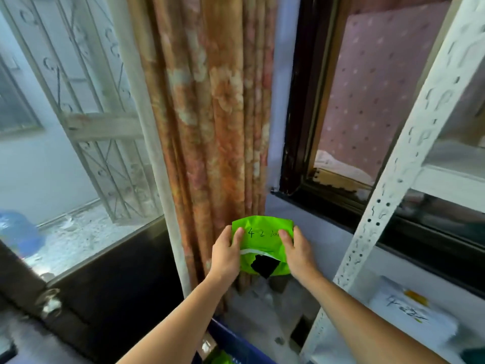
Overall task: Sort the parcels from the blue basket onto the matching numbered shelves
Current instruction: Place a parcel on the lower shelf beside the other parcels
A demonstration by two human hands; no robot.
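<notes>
The crumpled bright-green plastic parcel [263,243] looks smooth and slightly glossy. Behind it hangs a matt orange floral cloth curtain [210,114]; right of it stands a white-painted perforated metal shelf upright [393,185].

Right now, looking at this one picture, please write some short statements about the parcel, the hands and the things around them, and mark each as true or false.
1. Both hands, the left hand and the right hand, hold the green parcel. True.
2. The parcel lies flat on a shelf. False: it is held up in the air in front of the curtain.
3. Handwritten digits 4 and 2 show on the parcel. True.
4. The white shelf rack stands on the person's left. False: it is on the right.
5. The blue basket is below the arms at the bottom edge. True.
6. The parcel is red. False: it is bright green with a black patch.
</notes>
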